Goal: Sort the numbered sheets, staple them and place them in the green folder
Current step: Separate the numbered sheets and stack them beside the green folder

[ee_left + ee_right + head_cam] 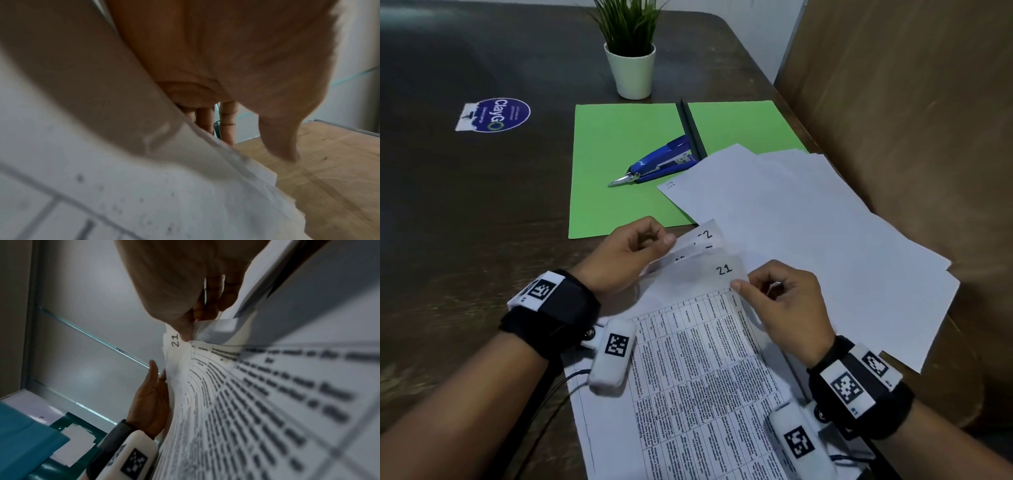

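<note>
Where walls meet, brown table (482, 212).

Beyond the hands, a plain bright green folder (619, 164) carries a blue stapler (659, 161). White sheets (698, 359) between them show black gridded print. The table (465, 205) is dark brown.

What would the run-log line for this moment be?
phase: sorting | left hand: pinches fanned sheet corners | right hand: pinches sheet 21 | stapler: on open green folder | stapled: not yet
</note>
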`<action>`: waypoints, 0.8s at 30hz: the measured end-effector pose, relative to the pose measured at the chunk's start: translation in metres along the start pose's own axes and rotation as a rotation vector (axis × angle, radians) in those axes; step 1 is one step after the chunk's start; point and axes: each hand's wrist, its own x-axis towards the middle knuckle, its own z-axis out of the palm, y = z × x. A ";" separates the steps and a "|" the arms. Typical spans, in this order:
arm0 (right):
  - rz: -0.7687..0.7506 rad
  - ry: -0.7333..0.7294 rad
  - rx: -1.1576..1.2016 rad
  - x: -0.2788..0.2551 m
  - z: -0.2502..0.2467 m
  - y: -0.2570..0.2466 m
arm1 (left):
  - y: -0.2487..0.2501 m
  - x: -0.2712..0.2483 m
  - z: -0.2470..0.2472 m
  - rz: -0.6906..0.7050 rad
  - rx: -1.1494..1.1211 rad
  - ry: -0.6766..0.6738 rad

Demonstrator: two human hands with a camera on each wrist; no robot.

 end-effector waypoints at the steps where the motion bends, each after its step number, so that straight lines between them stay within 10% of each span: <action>1: -0.012 -0.001 -0.009 0.000 0.000 0.001 | 0.001 0.000 -0.002 0.009 0.063 -0.014; 11: -0.189 -0.028 0.130 -0.004 0.002 -0.005 | -0.011 0.004 -0.004 -0.019 0.266 0.030; 18: 0.089 -0.249 0.297 -0.009 0.001 -0.018 | -0.006 0.002 -0.003 0.042 0.367 0.022; 24: 0.169 -0.049 0.022 0.001 0.003 -0.001 | -0.003 -0.001 -0.001 -0.008 0.305 -0.040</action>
